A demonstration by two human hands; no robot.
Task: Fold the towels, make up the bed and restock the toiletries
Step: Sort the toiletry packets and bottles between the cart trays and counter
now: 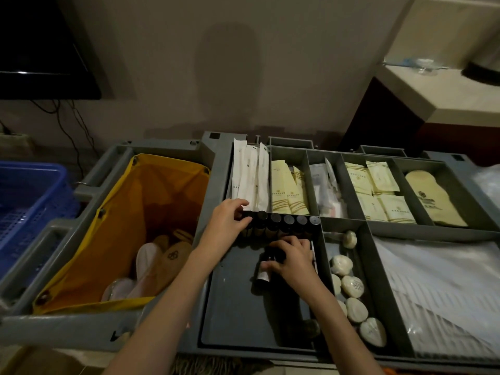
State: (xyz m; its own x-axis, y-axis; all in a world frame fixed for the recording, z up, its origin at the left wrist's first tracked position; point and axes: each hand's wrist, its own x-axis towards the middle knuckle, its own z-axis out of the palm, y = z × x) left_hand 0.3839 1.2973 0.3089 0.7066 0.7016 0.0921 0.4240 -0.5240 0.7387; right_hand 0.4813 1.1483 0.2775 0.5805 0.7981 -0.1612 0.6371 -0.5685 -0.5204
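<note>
I stand over a grey housekeeping cart (205,336) with divided trays of toiletries. A row of small dark bottles (289,221) stands along the far edge of the near middle compartment. My left hand (228,219) rests curled at the left end of that row, fingers over the first bottle. My right hand (293,257) grips a small dark bottle (263,272) that lies tilted on the compartment floor, just in front of the row. White long packets (250,175) and cream sachets (286,190) fill the rear compartments.
A yellow laundry bag (121,201) with used slippers hangs at the cart's left. Round wrapped soaps (351,286) line the narrow compartment on the right, beside folded plastic bags (443,288). A blue crate (29,196) sits far left; a white counter (443,90) stands back right.
</note>
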